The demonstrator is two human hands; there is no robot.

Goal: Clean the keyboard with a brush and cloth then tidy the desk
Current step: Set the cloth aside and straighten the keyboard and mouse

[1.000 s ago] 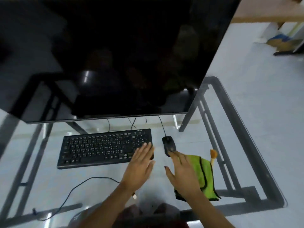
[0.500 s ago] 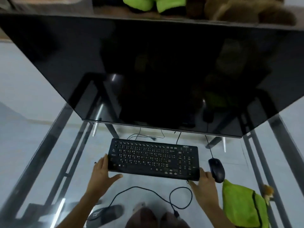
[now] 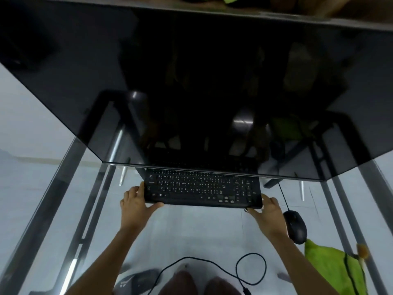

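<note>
My left grip (image 3: 136, 199) clamps keyboard (image 3: 202, 189) at its 9 o'clock end, thumb under front edge. My right grip (image 3: 266, 211) clamps 3 o'clock end. Keyboard partly under monitor (image 3: 191, 81) on glass worktop (image 3: 202, 231). Mouse (image 3: 295, 226) at 4 o'clock, green cloth (image 3: 333, 267) beyond, brush (image 3: 362, 253) touching cloth.
</note>
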